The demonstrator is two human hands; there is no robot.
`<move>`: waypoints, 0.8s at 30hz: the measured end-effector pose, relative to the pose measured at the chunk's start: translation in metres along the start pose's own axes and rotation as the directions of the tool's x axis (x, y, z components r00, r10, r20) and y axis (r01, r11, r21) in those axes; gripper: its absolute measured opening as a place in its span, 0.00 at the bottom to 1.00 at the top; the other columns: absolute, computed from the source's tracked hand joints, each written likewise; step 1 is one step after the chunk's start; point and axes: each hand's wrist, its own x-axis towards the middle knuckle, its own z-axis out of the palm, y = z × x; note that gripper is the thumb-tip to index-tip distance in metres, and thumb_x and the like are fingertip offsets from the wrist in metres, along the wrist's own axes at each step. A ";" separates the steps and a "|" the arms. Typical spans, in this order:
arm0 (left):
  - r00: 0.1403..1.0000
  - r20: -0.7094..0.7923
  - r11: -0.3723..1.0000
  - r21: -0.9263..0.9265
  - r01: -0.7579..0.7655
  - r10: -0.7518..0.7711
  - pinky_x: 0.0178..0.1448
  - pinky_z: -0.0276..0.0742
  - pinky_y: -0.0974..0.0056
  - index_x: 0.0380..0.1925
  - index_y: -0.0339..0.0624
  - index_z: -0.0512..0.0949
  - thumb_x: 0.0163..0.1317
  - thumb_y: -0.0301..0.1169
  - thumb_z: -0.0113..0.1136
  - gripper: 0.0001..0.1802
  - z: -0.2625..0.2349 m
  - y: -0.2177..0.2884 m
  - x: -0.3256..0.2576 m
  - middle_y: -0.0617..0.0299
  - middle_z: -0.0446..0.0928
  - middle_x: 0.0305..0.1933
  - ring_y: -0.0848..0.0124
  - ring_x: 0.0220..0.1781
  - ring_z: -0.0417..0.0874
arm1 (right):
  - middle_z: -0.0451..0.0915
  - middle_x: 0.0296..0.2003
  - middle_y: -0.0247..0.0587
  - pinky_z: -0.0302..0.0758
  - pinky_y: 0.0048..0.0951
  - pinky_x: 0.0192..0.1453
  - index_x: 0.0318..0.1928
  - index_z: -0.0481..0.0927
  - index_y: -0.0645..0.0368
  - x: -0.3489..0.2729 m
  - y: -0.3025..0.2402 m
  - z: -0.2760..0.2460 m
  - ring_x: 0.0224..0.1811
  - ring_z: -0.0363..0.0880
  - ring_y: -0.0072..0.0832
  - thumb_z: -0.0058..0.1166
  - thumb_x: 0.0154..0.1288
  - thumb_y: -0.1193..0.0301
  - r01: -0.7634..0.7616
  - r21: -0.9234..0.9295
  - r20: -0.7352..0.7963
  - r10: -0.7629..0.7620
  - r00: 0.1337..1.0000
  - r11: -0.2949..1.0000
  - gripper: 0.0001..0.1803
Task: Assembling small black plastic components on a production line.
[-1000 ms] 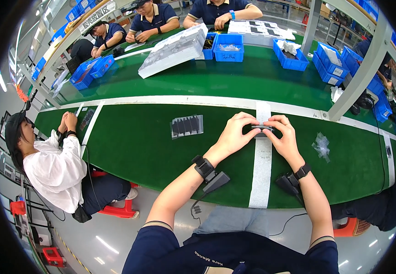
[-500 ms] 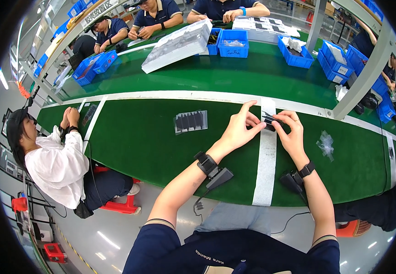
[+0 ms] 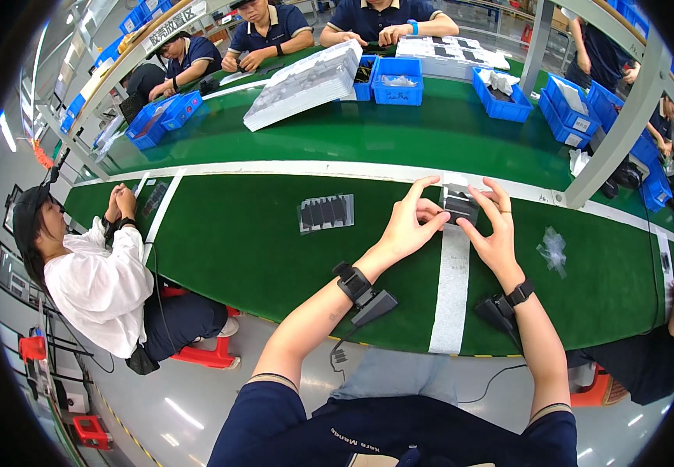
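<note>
My left hand point(image 3: 414, 222) is closed on the left edge of a small dark sheet with lighter lines across it point(image 3: 461, 205). At the sheet's right side is my right hand point(image 3: 496, 226), its thumb at the lower corner and a finger near the upper one, holding that edge. The sheet is raised over the white strip point(image 3: 453, 288) that crosses the green mat point(image 3: 274, 272). To the left of my hands lies a clear film sheet with black strips point(image 3: 327, 213). A little pile of crumpled clear film point(image 3: 552, 251) lies to the right.
Beyond the white table edge stand blue bins point(image 3: 397, 92), a tilted white tray stack point(image 3: 306, 86) and a metal post point(image 3: 624, 124). A person in a white shirt point(image 3: 96, 272) sits at the left. Other people work across the table. Cables hang from my wrist devices point(image 3: 372, 303).
The dark sheet has tilted, so its striped face now shows instead of a narrow edge. My right hand's fingers have spread wider. At the far right, another person's hand has come into view.
</note>
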 end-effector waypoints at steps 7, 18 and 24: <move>0.999 0.001 0.999 -0.021 -0.034 0.034 0.39 0.76 0.71 0.58 0.38 0.59 0.57 0.20 0.57 0.29 0.000 0.001 0.006 0.56 0.78 0.32 0.74 0.32 0.80 | 0.64 0.58 0.44 0.69 0.37 0.53 0.48 0.78 0.51 0.001 0.008 -0.001 0.53 0.67 0.39 0.65 0.46 0.70 -0.031 0.014 0.065 0.030 0.997 0.999 0.24; 0.998 0.032 0.998 -0.034 -0.048 0.049 0.44 0.75 0.70 0.56 0.37 0.61 0.58 0.19 0.55 0.25 -0.002 0.002 0.005 0.57 0.78 0.33 0.74 0.35 0.80 | 0.68 0.53 0.41 0.68 0.36 0.53 0.45 0.80 0.51 0.000 0.010 0.001 0.52 0.68 0.37 0.65 0.47 0.70 -0.048 0.031 0.068 0.046 0.997 0.998 0.20; 0.998 0.043 0.999 -0.016 -0.040 0.040 0.44 0.75 0.70 0.53 0.36 0.64 0.58 0.20 0.56 0.22 -0.003 0.001 0.003 0.58 0.79 0.34 0.74 0.35 0.81 | 0.70 0.51 0.42 0.68 0.36 0.53 0.43 0.81 0.53 -0.003 0.012 0.004 0.51 0.68 0.37 0.64 0.48 0.70 -0.040 0.030 0.066 0.038 0.997 0.999 0.18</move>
